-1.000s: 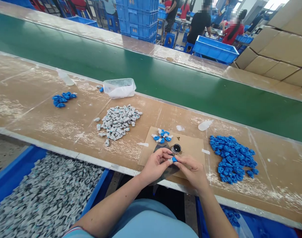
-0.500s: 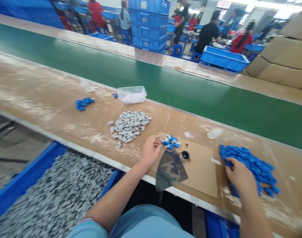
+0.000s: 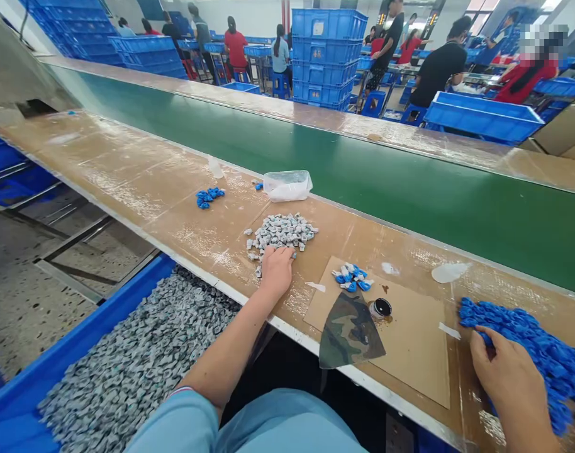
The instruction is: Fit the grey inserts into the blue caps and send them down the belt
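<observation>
Left hand (image 3: 275,269) moved onto grey pile (image 3: 282,231), perhaps gripping.

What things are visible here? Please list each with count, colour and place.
grey parts pile: one, grey, bench centre
blue parts pile: one, blue, bench right
small blue parts group: one, blue, bench left
assembled pieces: few, blue-white, on cardboard sheet
clear tub: one, by green conveyor belt
small pot: one, dark
blue bin: one, full of grey parts
left hand: on grey pile
right hand: on blue pile
</observation>
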Demonstrator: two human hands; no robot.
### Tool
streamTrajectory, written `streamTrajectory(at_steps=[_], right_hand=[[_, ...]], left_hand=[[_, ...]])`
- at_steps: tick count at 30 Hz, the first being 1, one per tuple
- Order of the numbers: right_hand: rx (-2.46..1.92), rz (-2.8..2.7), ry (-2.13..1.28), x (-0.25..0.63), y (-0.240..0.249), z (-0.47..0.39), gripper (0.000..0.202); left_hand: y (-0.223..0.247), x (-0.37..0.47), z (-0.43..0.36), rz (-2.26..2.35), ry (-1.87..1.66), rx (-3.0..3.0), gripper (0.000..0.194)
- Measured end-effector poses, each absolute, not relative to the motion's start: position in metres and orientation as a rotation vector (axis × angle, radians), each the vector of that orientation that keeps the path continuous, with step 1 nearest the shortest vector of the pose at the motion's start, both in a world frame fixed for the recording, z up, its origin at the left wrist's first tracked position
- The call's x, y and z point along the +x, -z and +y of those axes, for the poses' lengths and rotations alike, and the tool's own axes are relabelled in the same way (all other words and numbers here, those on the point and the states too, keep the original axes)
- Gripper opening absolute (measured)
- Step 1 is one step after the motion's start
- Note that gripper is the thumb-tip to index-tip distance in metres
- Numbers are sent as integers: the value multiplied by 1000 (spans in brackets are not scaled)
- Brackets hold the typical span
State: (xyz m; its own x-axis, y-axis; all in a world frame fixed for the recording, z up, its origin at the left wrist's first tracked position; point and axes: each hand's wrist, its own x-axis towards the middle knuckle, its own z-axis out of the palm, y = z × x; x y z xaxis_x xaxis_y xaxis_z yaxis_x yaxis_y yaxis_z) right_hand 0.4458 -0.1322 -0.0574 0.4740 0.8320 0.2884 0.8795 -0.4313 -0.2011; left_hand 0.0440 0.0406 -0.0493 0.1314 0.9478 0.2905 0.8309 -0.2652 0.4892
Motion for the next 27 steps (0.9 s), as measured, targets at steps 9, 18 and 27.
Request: streamTrajectory(at_steps=[9, 18, 27], right_hand=[[-1778, -1529, -303, 369, 36, -128, 32], [-1682, -1729, -282, 331, 21, -106, 24], [-1675, -1796, -252, 332, 19, -104, 22]], left_hand=[[44, 53, 26, 1528, -1081, 2012, 15], [43, 98, -26, 910, -885, 1044, 27], [48, 118, -44, 828, -776, 978, 27]])
